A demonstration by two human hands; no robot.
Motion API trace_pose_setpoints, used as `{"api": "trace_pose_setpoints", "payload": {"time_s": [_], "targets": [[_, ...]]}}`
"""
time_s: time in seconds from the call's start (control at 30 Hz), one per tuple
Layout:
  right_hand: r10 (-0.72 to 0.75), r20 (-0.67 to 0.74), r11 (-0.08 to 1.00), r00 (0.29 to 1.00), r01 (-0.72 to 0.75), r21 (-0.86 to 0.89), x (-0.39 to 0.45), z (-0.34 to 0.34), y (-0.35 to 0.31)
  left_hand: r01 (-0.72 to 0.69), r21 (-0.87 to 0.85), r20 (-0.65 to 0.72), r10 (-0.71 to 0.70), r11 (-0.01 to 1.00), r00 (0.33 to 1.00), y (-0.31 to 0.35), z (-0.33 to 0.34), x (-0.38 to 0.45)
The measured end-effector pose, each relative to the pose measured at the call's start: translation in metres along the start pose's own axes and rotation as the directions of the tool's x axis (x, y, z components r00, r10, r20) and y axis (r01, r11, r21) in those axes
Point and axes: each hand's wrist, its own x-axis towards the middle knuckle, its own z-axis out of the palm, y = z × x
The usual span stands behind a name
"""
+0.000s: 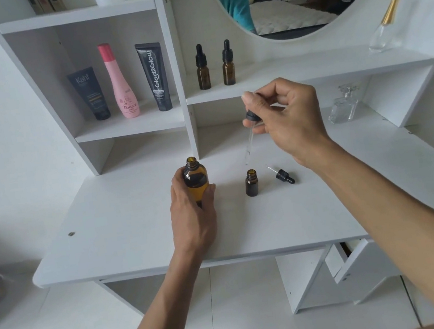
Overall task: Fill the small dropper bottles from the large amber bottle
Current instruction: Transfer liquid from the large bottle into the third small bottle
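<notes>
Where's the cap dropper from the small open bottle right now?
Head view: the small black-capped dropper lies on the white tabletop, just right of the small open amber bottle.

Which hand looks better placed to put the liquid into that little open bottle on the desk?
Right. The right hand already pinches the long dropper, its tip just above the small open bottle. The left hand is busy gripping the large amber bottle.

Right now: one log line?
left hand holds large amber bottle | right hand pinches dropper above open small bottle
</notes>
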Motion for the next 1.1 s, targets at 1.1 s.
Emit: {"api": "trace_pose_setpoints", "payload": {"time_s": [1.1], "targets": [[0.015,0.058,0.993,0.998,-0.008,-0.116,-0.003,0.000,0.021,-0.019,0.000,-0.010,0.019,1.000,1.000,-0.004,0.001,0.001]]}}
